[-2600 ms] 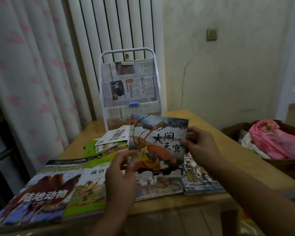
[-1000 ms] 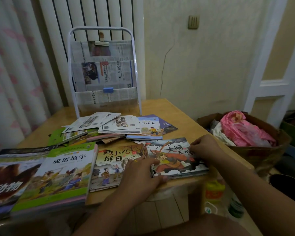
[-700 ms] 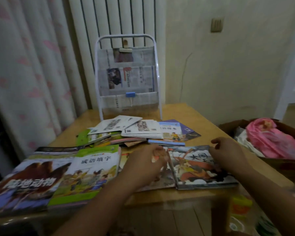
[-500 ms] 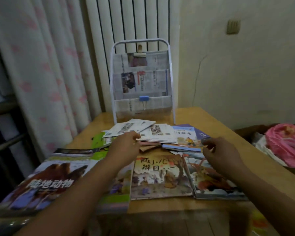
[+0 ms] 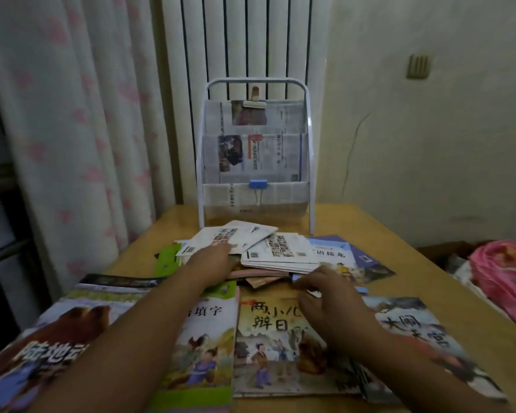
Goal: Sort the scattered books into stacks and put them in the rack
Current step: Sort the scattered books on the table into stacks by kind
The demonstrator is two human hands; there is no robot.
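Sorting step; left hand (image 5: 213,257) rests on far pile of booklets (image 5: 251,248), finger state unclear; right hand (image 5: 325,296), fingers curled, pinches blue book (image 5: 334,257) edge; rack (image 5: 255,153) far, holds only newspaper; next: lift, stack.

The rack (image 5: 308,162) has a white frame lined with black-and-white newsprint and a blue clip (image 5: 259,184). The curtain (image 5: 72,129) is white with pink blotches. One book (image 5: 201,347) has a green border; the table (image 5: 405,263) is yellowish wood.
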